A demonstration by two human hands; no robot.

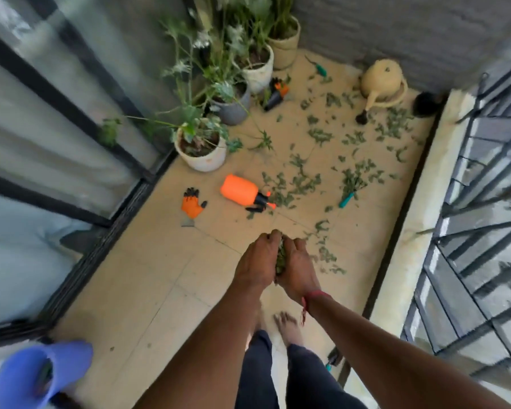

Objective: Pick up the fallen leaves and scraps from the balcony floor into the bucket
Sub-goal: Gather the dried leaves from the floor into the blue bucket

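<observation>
I see an orange spray bottle (pixel 239 190) lying beside an orange glove (pixel 193 204), potted plants (pixel 204 159) behind, and a beige watering can (pixel 382 81) far right.

This is a home balcony: a tiled floor (pixel 148 290), potted plants (pixel 201 152) along its left edge by sliding glass doors (pixel 56 128), a watering can (pixel 381 84), and a metal grille (pixel 469 231) on the outer side.

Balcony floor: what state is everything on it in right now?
Left grip: hand cupped round held leaves.
Right grip: hand cupped round the same held leaves.
Floor leaves: scattered, not yet gathered.
Bucket: open-topped, something dark inside.
Sprayer: lying on its side.
Glove: flat on the floor.
Watering can: upright.
Pots: upright, planted.
</observation>
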